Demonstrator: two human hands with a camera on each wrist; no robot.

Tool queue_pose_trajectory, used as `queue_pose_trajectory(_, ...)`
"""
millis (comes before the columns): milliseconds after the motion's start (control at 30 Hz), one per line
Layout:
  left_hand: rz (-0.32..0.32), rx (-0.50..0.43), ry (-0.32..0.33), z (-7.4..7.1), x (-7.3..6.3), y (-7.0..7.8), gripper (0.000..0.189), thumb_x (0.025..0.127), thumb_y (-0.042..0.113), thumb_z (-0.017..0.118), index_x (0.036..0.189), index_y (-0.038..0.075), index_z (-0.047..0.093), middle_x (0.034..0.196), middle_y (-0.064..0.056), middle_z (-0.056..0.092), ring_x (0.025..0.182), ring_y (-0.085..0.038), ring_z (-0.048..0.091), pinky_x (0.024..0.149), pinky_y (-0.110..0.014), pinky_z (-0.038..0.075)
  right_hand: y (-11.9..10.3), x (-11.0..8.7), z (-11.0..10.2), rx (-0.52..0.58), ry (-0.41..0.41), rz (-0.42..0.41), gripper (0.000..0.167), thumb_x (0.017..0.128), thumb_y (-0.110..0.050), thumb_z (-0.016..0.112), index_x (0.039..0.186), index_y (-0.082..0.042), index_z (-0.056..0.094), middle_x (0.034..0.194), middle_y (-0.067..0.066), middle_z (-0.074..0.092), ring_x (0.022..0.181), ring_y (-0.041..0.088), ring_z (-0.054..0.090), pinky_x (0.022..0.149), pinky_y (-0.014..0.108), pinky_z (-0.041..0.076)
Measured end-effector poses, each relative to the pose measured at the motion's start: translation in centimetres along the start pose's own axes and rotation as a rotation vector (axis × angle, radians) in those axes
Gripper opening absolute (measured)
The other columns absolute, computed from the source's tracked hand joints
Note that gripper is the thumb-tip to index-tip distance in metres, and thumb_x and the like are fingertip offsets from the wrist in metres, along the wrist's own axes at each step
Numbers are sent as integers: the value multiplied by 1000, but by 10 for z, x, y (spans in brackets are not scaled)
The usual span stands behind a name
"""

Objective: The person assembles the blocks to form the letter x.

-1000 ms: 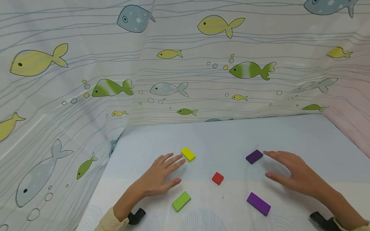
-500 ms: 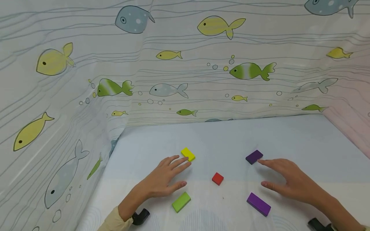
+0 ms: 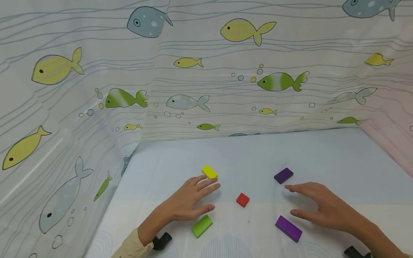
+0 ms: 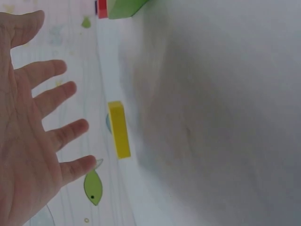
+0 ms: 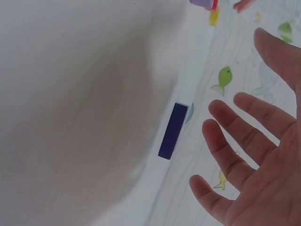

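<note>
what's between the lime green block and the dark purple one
In the head view, the red block lies roughly midway between the lime green block and the dark purple block, touching neither.

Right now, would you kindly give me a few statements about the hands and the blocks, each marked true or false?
1. In the head view, the red block lies between the left hand and the right hand. True.
2. The right hand is gripping the dark purple block. False: it holds nothing, and the dark purple block lies apart from it.
3. The lime green block is nearer the left hand than the right hand. True.
4. In the head view, the yellow block is to the right of the red block. False: the yellow block is to its left.
5. Six blocks show in the head view. False: five show.
</note>
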State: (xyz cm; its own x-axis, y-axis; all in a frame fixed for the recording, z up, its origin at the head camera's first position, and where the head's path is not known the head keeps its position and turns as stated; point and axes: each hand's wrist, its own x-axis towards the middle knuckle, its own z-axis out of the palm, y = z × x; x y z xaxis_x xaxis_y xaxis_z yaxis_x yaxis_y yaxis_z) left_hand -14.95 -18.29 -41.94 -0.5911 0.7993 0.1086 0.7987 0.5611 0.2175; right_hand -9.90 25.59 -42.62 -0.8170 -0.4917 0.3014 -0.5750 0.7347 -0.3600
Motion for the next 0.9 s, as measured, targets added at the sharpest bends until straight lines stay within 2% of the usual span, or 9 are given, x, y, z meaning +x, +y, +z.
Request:
queue_pose_trajectory(167,14,13,-15,7,3,6,63,101,56,36,155,23,35,158,1,33,141,-32,31,109,-54,27,-1,-5,6,-6,8,-33,61,78,-51,79,133,-29,63,124,-18,62,112,7,54,91,28,38)
queue_pose_trajectory(400,28,18,-38,15,6,14,63,101,56,35,154,23,35,158,4,32,141,-32,30,110,-53,26,-2,-14,14,-47,-6,-49,64,78,-54,78,135,-30,60,109,-27,60,101,1,55,84,38,47)
queue_pose_trajectory(633,26,35,-59,24,8,22,65,101,59,32,155,24,33,159,4,30,142,-33,28,109,-57,26,2,-20,22,-19,-4,-126,66,79,-51,79,136,-27,59,103,-28,57,94,0,55,80,34,49)
queue_pose_trajectory(733,24,49,-60,27,9,25,65,101,60,30,155,24,33,159,5,29,143,-34,27,110,-57,25,3,-22,26,-2,-24,-140,63,80,-51,78,135,-26,60,103,-28,57,92,-1,55,78,32,50)
queue_pose_trajectory(900,30,72,-65,35,10,30,66,100,60,30,155,24,33,160,7,28,144,-33,25,110,-56,24,1,-25,31,14,-88,-118,60,83,-55,73,133,-25,61,102,-29,56,91,-1,54,76,30,50)
